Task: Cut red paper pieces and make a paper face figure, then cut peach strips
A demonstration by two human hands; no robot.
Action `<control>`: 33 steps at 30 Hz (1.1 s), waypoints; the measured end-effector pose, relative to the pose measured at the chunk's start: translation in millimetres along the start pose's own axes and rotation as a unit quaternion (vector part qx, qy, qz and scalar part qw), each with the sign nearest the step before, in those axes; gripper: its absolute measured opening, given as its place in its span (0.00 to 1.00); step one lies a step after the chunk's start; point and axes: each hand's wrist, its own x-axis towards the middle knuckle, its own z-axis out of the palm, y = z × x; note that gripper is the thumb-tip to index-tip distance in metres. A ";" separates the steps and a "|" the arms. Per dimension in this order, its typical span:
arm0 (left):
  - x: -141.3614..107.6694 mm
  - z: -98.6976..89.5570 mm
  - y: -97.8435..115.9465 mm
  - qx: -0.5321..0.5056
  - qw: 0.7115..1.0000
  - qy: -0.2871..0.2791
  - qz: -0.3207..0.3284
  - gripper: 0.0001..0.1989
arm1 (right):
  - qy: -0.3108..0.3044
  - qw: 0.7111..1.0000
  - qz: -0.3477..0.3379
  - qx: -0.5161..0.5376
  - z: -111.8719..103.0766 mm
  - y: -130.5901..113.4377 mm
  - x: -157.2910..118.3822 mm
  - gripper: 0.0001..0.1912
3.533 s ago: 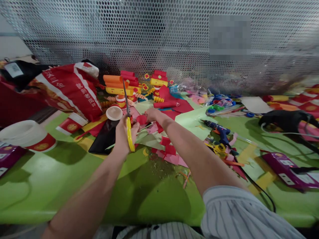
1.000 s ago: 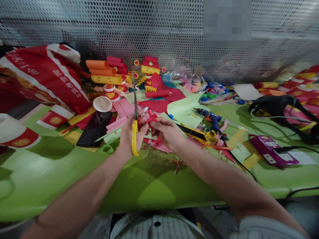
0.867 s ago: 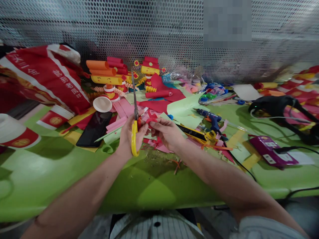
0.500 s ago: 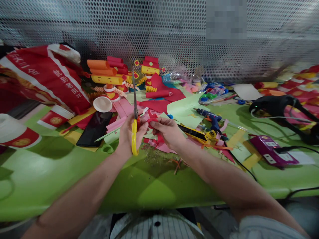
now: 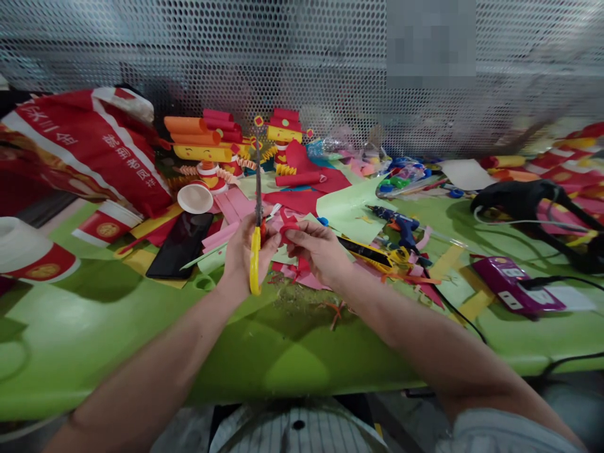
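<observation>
My left hand [image 5: 240, 255] is closed around a pair of scissors [image 5: 255, 258] with yellow handles, its blades pointing up and away from me. Close beside it, my right hand [image 5: 315, 245] pinches a small piece of red paper [image 5: 287, 230] between thumb and fingers. The left thumb and fingertips sit right by the red piece's near side; whether they touch it I cannot tell. Under and behind both hands lie red, pink and pale green paper scraps [image 5: 302, 274]. Paper-cup figures [image 5: 284, 135] with red hats and yellow faces stand at the back.
A black phone [image 5: 179, 245], paper cups [image 5: 107, 223] and a red bag [image 5: 85, 145] are on the left. To the right lie a yellow utility knife [image 5: 368, 251], a blue glue gun [image 5: 399, 223] and a purple power strip [image 5: 519, 286] with cords. A perforated metal panel [image 5: 198, 50] borders the back.
Both hands stay almost in place. The scissors have shifted very slightly to the right at the blades, still in the left hand; the red paper remains pinched in the right.
</observation>
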 end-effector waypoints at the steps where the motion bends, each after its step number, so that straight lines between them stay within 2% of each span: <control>1: -0.6 0.7 0.7 -0.002 1.000 -0.004 -0.002 0.16 | 0.006 1.000 0.003 0.011 0.4 -0.2 -0.4 0.12; 8: -4.7 3.2 1.1 -0.009 1.000 -0.009 -0.001 0.16 | 0.022 0.999 -0.006 0.034 3.1 -0.7 -3.5 0.13; 16: -4.8 1.9 0.7 -0.009 1.000 -0.010 -0.006 0.17 | -0.011 0.999 -0.026 -0.022 1.1 1.6 -2.1 0.12; 25: -4.8 0.2 1.3 0.021 0.999 0.033 0.010 0.16 | -0.029 0.998 -0.008 0.062 8.9 0.7 -9.0 0.11; 30: -5.6 0.8 0.9 0.026 0.999 0.017 0.015 0.16 | -0.001 0.998 -0.001 0.066 6.8 3.2 -7.1 0.09; 33: -5.1 -0.2 -1.3 0.017 1.000 0.009 -0.011 0.16 | 0.025 0.998 -0.024 0.043 4.4 -0.4 -2.8 0.08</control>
